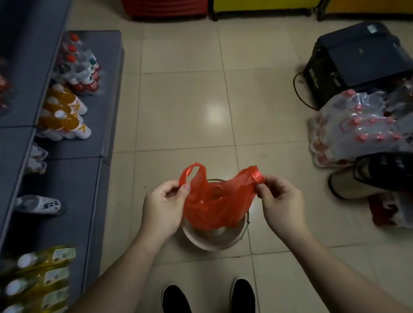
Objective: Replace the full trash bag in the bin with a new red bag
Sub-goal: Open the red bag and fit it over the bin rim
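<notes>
A thin red plastic bag (pixel 216 200) hangs stretched between my two hands, right above a small round bin (pixel 210 241) on the tiled floor. My left hand (pixel 165 207) pinches the bag's left handle loop. My right hand (pixel 280 204) pinches the right handle, which is bunched up. The bag's bottom dips into the mouth of the bin, whose pale inside shows below it. A second bin (pixel 344 184) with a black bag (pixel 390 170) in it stands at the right.
Grey shelves (pixel 78 172) with packs of drink bottles line the left side. Shrink-wrapped bottle packs (pixel 354 126) and a black box (pixel 356 61) sit on the floor at the right. Red and yellow cabinets stand at the back. My black shoes (pixel 242 301) are just behind the bin.
</notes>
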A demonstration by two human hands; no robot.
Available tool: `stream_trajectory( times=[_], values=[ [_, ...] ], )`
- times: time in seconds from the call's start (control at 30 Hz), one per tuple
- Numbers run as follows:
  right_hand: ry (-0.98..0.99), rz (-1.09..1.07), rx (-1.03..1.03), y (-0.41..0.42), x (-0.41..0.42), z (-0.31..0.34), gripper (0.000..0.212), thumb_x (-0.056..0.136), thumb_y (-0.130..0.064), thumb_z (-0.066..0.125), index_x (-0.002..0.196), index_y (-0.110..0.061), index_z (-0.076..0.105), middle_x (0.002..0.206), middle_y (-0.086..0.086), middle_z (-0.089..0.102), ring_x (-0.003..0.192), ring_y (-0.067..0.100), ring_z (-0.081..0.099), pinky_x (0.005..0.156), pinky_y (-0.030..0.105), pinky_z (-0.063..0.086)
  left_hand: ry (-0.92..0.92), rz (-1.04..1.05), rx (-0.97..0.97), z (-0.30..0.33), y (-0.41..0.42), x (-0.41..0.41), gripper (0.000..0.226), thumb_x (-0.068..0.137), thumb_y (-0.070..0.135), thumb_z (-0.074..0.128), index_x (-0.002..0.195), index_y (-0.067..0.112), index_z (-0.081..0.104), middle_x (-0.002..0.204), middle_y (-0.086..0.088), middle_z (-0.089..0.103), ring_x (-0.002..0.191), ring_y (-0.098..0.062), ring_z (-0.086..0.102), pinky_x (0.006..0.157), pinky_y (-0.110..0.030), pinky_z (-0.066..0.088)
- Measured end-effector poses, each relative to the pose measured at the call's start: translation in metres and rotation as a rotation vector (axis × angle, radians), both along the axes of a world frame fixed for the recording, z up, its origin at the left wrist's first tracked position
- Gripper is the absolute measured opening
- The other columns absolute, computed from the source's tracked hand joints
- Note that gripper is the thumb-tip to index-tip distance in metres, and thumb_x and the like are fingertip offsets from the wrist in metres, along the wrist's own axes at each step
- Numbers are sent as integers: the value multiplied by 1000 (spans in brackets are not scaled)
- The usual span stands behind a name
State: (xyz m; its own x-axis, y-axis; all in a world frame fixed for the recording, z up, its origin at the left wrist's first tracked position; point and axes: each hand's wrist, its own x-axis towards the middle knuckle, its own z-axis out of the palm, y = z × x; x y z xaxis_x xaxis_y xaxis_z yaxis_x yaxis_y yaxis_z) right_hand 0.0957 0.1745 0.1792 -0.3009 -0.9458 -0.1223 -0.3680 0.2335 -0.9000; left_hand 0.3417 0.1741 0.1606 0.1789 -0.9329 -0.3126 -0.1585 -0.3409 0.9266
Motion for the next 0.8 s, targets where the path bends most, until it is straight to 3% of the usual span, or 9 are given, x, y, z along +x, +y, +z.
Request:
stream_trajectory(
  times=[0.17,0.33,0.47,0.6,0.8],
  values=[
    [90,72,103,19,-3,-34,27,91,-8,67,85,-34,72,79,-15,75,77,2,70,73,19,53,45,22,79,-39,19,9,14,93,21,71,85,31,79,85,4,81,83,-12,77,86,-41,61],
    [120,106,100,28,-11,-89,17,92,-8,66,90,-22,76,80,-10,76,74,3,69,71,21,55,-23,9,62,-94,35,9,8,92,22,71,86,23,76,78,3,79,72,-9,74,72,-33,56],
    [65,127,70,39,-22,-143,15,92,-8,66,94,-18,76,86,-8,77,82,3,71,76,21,56,-1,14,112,-143,49,7,9,93,28,70,93,23,78,86,0,80,84,-17,77,85,-44,61],
    [55,168,16,50,-30,-186,17,91,-6,67,92,-20,76,84,-10,76,80,-1,70,71,10,52,-36,-22,120,-179,57,11,9,94,27,69,92,24,78,88,6,80,84,-11,76,87,-44,61],
    [77,218,-12,55,-44,-231,15,92,-11,66,92,-23,76,84,-8,76,78,4,69,69,17,51,-134,-52,107,-209,63,21,10,94,29,69,94,24,77,86,10,78,92,-15,73,83,-44,63]
  ],
)
